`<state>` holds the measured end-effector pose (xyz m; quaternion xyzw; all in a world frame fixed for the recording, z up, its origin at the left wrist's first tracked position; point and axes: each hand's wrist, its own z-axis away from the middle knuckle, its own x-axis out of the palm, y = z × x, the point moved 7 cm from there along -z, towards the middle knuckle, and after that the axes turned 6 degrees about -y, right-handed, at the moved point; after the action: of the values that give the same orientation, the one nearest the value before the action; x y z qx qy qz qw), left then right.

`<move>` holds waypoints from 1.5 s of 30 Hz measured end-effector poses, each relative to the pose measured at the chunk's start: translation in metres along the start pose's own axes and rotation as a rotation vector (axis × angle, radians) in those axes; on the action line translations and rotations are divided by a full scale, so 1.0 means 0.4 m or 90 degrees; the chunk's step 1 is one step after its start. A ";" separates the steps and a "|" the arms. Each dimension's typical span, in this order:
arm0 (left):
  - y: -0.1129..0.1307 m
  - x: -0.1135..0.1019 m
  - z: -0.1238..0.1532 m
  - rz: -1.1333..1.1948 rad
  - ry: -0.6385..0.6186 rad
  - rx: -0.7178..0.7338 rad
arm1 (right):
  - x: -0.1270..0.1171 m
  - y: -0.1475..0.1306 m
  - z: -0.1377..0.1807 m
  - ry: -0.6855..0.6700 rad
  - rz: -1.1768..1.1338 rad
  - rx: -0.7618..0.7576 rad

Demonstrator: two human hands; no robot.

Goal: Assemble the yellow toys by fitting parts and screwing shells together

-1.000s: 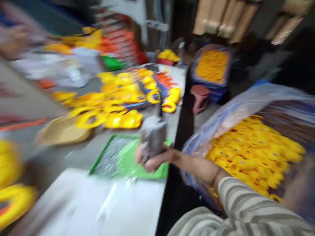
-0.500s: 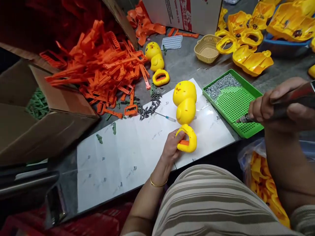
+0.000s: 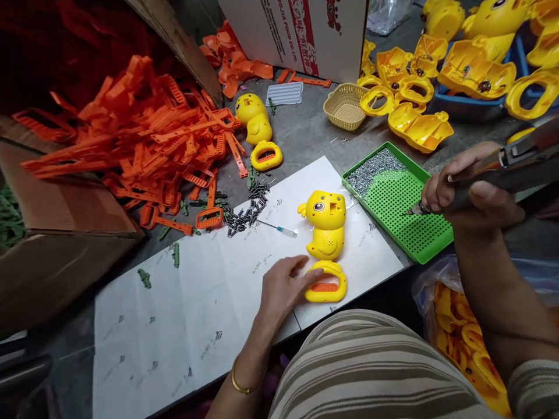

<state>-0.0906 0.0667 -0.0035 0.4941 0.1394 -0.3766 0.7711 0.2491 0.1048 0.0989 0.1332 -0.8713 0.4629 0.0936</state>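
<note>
A yellow duck-shaped toy [image 3: 327, 227] lies on the white sheet with its eye and a square opening upward. At its near end is a ring handle [image 3: 343, 285] with an orange grip bar inside. My left hand [image 3: 282, 285] is beside this handle, fingers apart, thumb resting on or just over its rim. In my right hand [image 3: 467, 186] is a dark power screwdriver [image 3: 515, 171], its tip pointing left above the green perforated tray [image 3: 421, 256]. Small silver screws [image 3: 378, 169] are heaped at the tray's far end.
Orange plastic parts [image 3: 152, 134] pile up at the left beside cardboard boxes. Black pins [image 3: 248, 212] and a small screwdriver [image 3: 279, 228] lie on the white sheet [image 3: 174, 326]. Another duck toy [image 3: 255, 119], a tan basket [image 3: 345, 107] and yellow shells [image 3: 419, 125] stand farther back.
The duck toy has turned over, so its eye and square opening now face up. My left hand has loosened from the handle. The screwdriver remains over the tray; the view has shifted.
</note>
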 end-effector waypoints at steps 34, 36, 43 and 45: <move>0.108 0.142 -0.126 0.323 -0.106 -0.038 | -0.144 0.139 -0.088 0.222 0.339 -0.016; 0.105 0.144 -0.128 0.332 -0.102 -0.041 | -0.144 0.145 -0.089 0.208 0.336 -0.011; 0.120 0.167 -0.112 0.358 -0.113 -0.021 | -0.132 0.138 -0.090 0.185 0.316 0.008; 0.130 0.179 -0.099 0.369 -0.109 -0.008 | -0.100 0.102 -0.087 0.177 0.326 -0.001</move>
<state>0.0014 0.0811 -0.0302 0.4754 -0.0703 -0.1804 0.8582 0.2754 0.1616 0.0747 -0.1556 -0.8560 0.4843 0.0921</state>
